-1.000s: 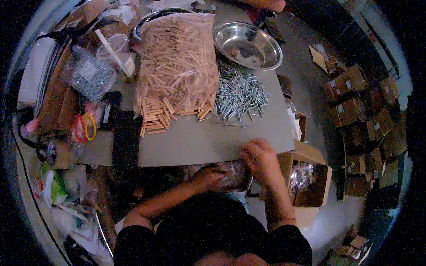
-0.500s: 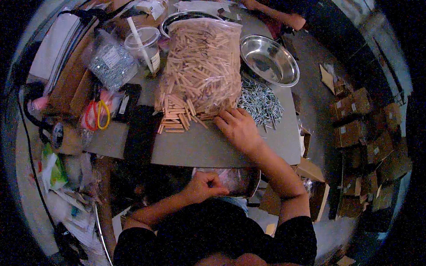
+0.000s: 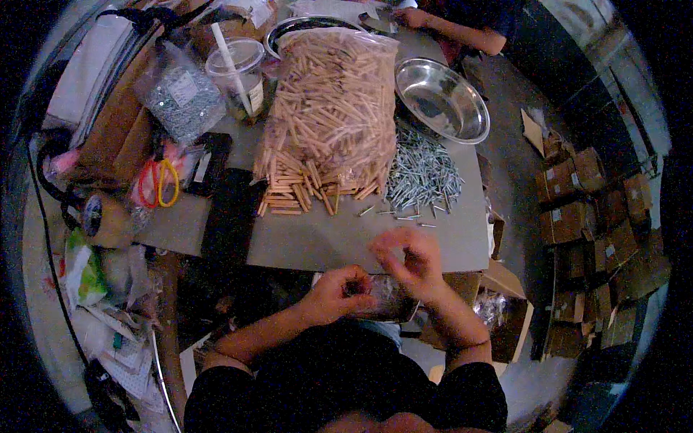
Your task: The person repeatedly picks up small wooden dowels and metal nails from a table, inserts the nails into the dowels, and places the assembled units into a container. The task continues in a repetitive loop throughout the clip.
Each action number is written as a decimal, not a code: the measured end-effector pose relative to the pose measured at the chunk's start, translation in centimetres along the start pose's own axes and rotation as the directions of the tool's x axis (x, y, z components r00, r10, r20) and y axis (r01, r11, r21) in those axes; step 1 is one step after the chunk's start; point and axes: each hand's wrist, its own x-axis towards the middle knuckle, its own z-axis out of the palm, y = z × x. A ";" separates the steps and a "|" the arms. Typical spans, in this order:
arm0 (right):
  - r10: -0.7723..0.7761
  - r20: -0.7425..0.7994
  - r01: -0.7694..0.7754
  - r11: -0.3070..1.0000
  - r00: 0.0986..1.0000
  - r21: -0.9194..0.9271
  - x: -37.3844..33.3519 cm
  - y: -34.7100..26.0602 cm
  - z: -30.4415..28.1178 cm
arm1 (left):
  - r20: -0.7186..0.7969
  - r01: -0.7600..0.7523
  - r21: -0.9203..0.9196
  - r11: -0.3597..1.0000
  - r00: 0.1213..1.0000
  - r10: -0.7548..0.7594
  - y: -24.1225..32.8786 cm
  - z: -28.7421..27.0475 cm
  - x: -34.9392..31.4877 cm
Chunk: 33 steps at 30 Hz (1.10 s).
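Note:
My left hand is held just off the table's near edge, fingers curled together; whatever they hold, if anything, is hidden. Close beside it, over the near edge, my right hand has bent fingers smeared by motion, so its grip is unclear. Clear plastic shows below and between the hands. Farther up the table lies a large clear bag of wooden dowels, with loose dowels spilling from its near end. To its right is a pile of metal screws, a few lying apart toward me.
A steel bowl stands behind the screws. Left of the dowels are a lidded plastic cup with a straw, a bag of small metal parts and coloured rings. Cardboard boxes are stacked at right. Another person's arm reaches in at the back.
My right hand has drawn back from the dowels and screws toward my left hand. The left hand stays near the table edge. The other person's arm has shifted at the back.

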 end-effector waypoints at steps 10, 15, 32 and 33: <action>0.352 -0.039 -0.344 0.930 0.935 0.127 -3.4 -0.2 -1.7 | 0.172 -0.254 0.232 0.939 0.961 0.217 0.1 1.7 1.0; 0.234 -0.263 -0.351 0.688 0.936 -0.636 -3.6 5.0 -5.9 | 0.192 -0.056 0.111 0.992 0.981 0.034 -1.1 1.9 0.5; 0.145 -0.088 -0.168 0.760 0.986 -0.627 -0.6 5.5 -2.5 | 0.174 -0.106 0.152 0.983 0.982 0.079 -3.4 2.3 1.0; 0.137 -0.113 -0.178 0.773 0.984 -0.609 -0.3 5.6 -2.0 | 0.177 -0.117 0.167 0.979 0.980 0.087 -3.8 2.3 1.1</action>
